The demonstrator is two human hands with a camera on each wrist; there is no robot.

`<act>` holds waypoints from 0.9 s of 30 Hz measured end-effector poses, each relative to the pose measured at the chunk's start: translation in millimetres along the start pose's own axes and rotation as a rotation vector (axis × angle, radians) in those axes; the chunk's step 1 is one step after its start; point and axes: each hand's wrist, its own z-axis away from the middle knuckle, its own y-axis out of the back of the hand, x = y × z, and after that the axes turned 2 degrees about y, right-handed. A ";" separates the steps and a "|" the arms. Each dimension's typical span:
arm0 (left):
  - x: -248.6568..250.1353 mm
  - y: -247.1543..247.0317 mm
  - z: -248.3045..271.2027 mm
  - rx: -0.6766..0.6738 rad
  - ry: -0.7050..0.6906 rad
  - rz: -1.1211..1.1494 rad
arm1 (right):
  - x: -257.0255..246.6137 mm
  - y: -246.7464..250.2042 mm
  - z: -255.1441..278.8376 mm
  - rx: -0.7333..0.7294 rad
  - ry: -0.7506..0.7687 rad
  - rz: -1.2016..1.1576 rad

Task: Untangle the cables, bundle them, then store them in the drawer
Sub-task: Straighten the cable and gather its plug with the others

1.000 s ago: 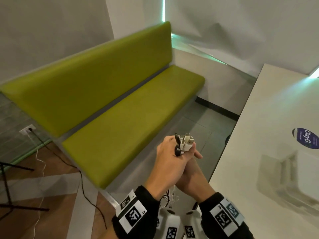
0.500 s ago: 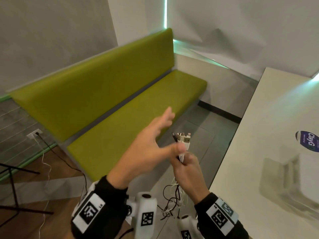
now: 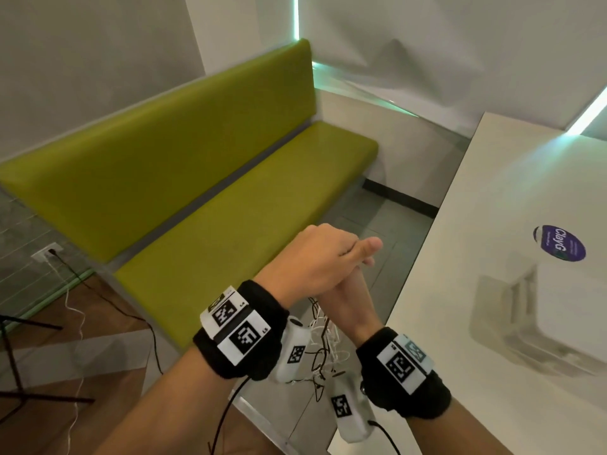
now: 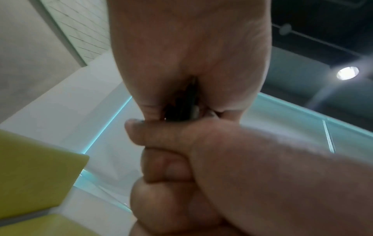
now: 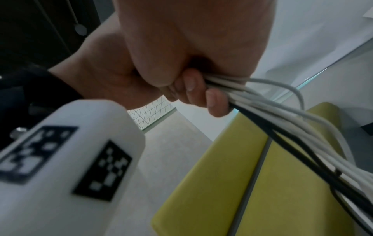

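Note:
A bundle of white and black cables [image 3: 323,343] hangs in loose loops between my wrists. My right hand [image 3: 348,297] grips the bundle in a fist, and the strands [image 5: 282,124] run out past its curled fingers. My left hand [image 3: 315,257] lies over the top of the right one and hides the plug ends in the head view. In the left wrist view its fingers fold round the dark plug tips [image 4: 181,110], just above the right fist [image 4: 222,159]. No drawer is in view.
A yellow-green bench [image 3: 213,192] runs along the wall ahead and to the left. A white table [image 3: 492,224] with a purple sticker [image 3: 559,243] stands at the right. A wall socket [image 3: 46,254] with trailing leads and black stand legs [image 3: 19,389] are at the left.
The left hand let go, opened and swung out, then came back down over the plug ends, which stuck up in plain sight before. The right hand kept its grip on the bundle.

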 end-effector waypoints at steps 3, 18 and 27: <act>3.5 -5.1 -1.1 -0.051 -0.022 -0.058 | -1.9 -3.6 2.0 -0.012 -0.098 -0.226; -14.4 6.6 32.4 0.143 -0.067 0.010 | 26.5 20.5 6.8 0.018 0.001 -0.065; -26.5 -3.2 30.5 0.268 -0.211 0.050 | 13.7 14.2 12.1 -0.053 -0.097 -0.269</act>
